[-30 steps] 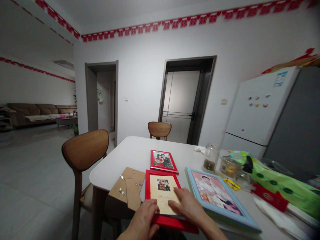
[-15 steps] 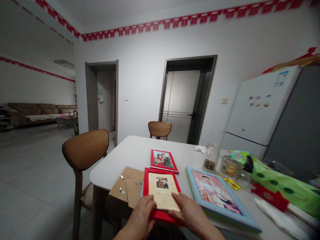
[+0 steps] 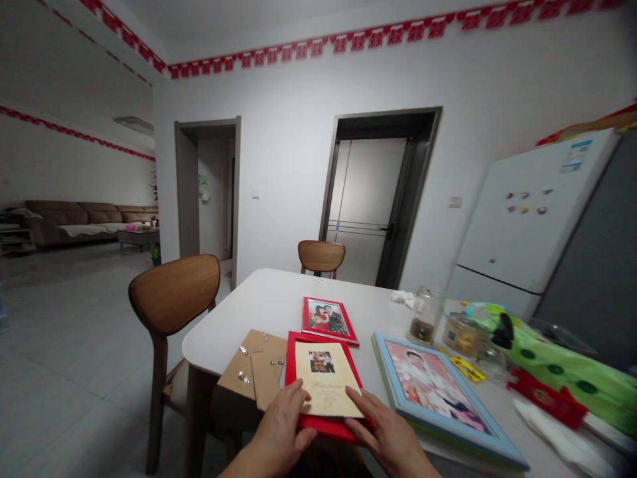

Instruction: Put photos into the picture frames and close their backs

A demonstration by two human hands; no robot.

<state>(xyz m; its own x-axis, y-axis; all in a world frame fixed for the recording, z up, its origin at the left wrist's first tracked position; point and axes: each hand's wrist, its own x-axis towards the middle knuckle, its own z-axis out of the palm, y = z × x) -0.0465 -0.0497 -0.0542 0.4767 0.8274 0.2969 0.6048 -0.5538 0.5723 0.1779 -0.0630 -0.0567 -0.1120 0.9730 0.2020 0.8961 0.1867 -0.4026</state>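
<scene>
A cream printed card with a small photo lies over a red frame at the table's near edge. My left hand rests at the card's lower left, fingers on its edge and thumb out over the frame's bottom bar. On the right side, my right hand touches the card's edge and the frame with its fingers apart. Left of the frame are brown backing boards with metal clips. A second red frame holding a couple's photo lies just beyond.
To the right lie a large light-blue photo frame, a glass jar, a lidded food container, a green bag and white tissue. Wooden chairs stand left and behind the white table.
The card sits slightly higher and looks less seated within the frame. My left thumb has moved right, away from the card, and my right hand has shifted slightly right. The view has shifted slightly.
</scene>
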